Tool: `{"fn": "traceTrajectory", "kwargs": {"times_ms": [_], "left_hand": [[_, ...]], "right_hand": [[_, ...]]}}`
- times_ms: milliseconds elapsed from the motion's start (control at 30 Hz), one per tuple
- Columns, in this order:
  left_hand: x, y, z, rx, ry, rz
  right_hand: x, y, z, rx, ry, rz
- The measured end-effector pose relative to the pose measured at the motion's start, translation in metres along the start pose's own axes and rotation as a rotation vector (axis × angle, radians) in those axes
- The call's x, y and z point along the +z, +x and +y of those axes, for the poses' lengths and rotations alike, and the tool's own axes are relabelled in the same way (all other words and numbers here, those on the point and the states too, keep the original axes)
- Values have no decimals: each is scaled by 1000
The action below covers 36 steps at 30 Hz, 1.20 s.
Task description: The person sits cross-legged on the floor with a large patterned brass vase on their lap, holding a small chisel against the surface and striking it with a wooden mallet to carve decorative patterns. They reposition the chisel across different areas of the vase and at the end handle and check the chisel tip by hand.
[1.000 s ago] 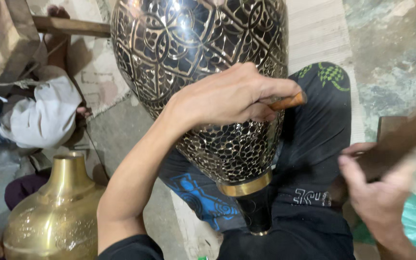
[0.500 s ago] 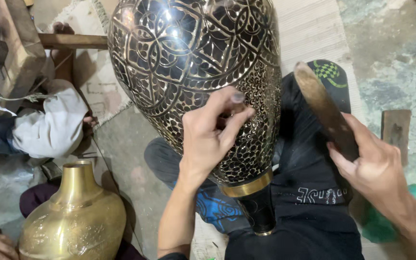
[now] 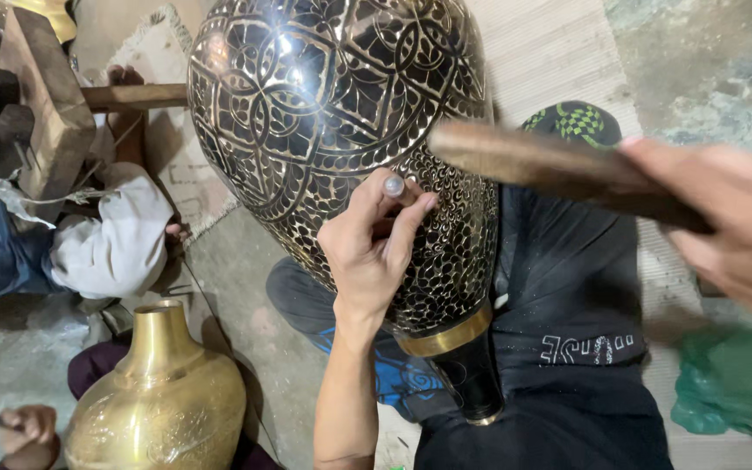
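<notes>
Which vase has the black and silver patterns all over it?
The big vase under the left hand, covered in dark engraved patterns. The smaller vase at the lower left is plain gold.

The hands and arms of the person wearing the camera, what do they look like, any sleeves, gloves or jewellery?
Both hands are bare: no gloves, rings or watch show. The left hand leads into a forearm bare down to the frame's lower edge, with no sleeve in view. The right hand is blurred and cut off by the right edge, so its arm stays unseen.

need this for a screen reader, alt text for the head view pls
A person's left hand presses a small tool to a large black-and-silver engraved vase while the right hand holds a wooden mallet raised. A plain brass vase stands lower left.
</notes>
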<state>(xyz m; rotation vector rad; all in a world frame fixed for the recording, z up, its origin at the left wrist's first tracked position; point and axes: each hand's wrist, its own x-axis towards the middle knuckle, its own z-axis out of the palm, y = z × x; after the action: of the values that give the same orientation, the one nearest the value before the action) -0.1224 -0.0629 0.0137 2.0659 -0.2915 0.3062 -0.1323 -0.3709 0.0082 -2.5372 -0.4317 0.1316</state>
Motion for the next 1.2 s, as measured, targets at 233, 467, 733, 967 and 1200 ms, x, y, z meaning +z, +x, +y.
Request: {"fn": "traceTrajectory", "kwargs": {"times_ms": [233,467,733,967,1200], "left_hand": [[-5,-3,-3,-29,102,-23],[-5,-5,-5,15,122,-2],[-4,-2,2,5,99,-17],[-3,2,8,-19,84,-30],[-3,5,10,26,130,-52]], "right_hand": [[-28,14,5,-315,-165,73],[-35,21,-3,-343,-261,70],[-37,28,-2,-357,-150,71],[-35,24,5,-376,-273,43],[-36,32,14,-417,-175,91]]}}
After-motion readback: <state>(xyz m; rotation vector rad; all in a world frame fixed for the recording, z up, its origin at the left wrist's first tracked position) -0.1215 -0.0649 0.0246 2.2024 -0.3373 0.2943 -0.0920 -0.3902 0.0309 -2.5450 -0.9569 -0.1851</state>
